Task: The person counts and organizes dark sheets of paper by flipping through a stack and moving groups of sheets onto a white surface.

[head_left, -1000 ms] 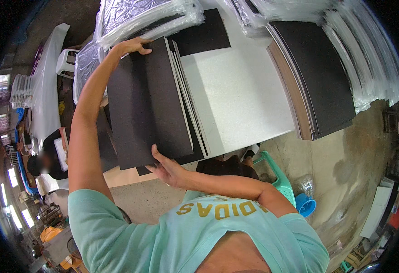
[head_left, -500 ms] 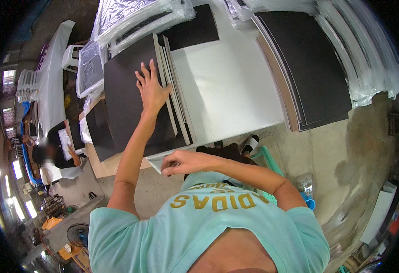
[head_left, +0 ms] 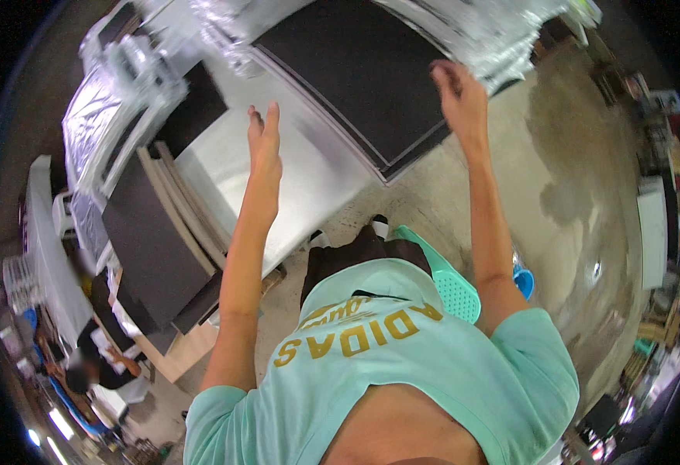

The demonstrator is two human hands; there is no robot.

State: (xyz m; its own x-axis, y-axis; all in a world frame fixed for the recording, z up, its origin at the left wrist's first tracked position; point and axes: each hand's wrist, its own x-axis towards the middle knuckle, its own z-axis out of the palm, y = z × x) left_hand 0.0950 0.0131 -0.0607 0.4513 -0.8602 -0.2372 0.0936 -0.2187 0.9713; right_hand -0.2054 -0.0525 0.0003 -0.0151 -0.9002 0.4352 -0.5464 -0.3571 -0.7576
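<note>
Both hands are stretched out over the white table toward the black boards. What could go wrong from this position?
1. The right hand is at the far edge of the large black flat board, whose near corner overhangs the white rectangular table; a one-sided pull might tip it.
2. The left hand hovers open, so it may not steady anything.
3. The fanned stack of dark boards at the table's left edge might slide off.
</note>
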